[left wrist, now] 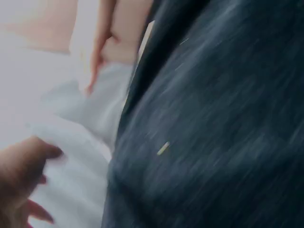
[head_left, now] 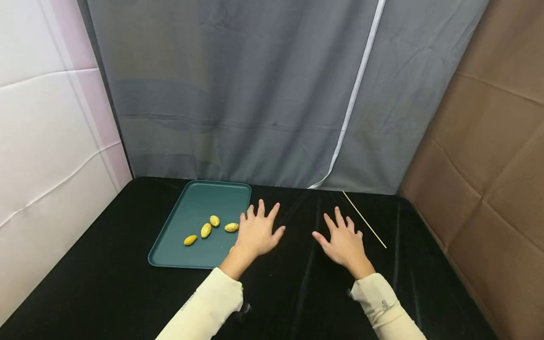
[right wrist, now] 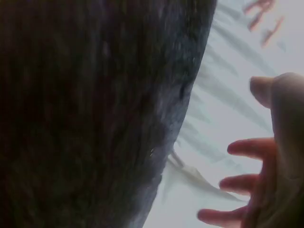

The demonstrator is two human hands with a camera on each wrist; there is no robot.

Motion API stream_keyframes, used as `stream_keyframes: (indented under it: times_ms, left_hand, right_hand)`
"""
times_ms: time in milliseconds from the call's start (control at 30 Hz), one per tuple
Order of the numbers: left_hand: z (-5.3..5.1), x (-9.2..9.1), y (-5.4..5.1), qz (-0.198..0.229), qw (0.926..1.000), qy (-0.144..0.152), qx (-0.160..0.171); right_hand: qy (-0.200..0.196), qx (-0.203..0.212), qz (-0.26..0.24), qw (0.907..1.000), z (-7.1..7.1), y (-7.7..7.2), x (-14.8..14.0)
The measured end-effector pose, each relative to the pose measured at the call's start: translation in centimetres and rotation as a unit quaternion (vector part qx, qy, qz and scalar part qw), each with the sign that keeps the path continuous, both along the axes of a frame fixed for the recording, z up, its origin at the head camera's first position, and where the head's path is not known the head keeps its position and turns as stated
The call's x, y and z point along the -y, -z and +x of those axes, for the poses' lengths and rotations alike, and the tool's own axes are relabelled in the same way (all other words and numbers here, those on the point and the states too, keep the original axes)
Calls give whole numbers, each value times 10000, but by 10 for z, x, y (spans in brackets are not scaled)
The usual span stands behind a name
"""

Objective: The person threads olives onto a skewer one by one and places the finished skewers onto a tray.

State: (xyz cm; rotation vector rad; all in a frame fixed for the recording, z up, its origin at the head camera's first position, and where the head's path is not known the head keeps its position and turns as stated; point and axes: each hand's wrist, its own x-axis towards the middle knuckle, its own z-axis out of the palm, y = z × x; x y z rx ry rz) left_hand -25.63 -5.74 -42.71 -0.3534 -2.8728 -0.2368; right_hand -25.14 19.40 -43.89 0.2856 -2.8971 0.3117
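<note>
In the head view, both hands are spread and gripping nothing; the left hand (head_left: 257, 232) hangs over or beside the right edge of a green tray (head_left: 176, 222), its fingers fanned and pointing away from the person; the right hand (head_left: 345, 241) is well apart from it, likewise fanned, just beside a thin stick (head_left: 364, 219) that lies aslant on the black-covered worktop (head_left: 327, 297); whether either hand touches the surface beneath I cannot tell. Four yellow egg-shaped pieces (head_left: 206, 230) lie on the tray, apart from one another, and a fifth is mostly hidden behind the left wrist; I judge this a ready or resting pose, with no grasp made; the next move, if it goes to a piece, would call for the left hand to shift over the tray and pinch with thumb and fingertips; the stick would want a fine pinch from the right.

In the left wrist view, blurred, the left hand's fingers are parted around nothing; a small pale sliver (left wrist: 163, 148) shows on the dark cloth, too unclear to identify.

In the right wrist view, the right hand's fingers are separated, with nothing between them; neither tray nor yellow pieces can be made out there.
</note>
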Motion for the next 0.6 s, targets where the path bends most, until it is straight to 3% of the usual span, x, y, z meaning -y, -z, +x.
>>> stream_keyframes:
  times_ms: [167,333,500,600]
  left_hand:
    - [-8,45,-6,-20,9998,-118,149]
    - [-11,81,-6,41,9984,-54,560]
    - [-6,97,5,17,9984,188,540]
    - [-4,99,11,83,9988,238,416]
  right_hand:
    - [45,-20,-328,9994,-19,-3,-24]
    - [602,671,-659,9938,-41,-12,-71]
    - [1306,1506,-760,9770,-47,-11,-116]
    - [1496,1662,-919,9703,-46,-5,-129]
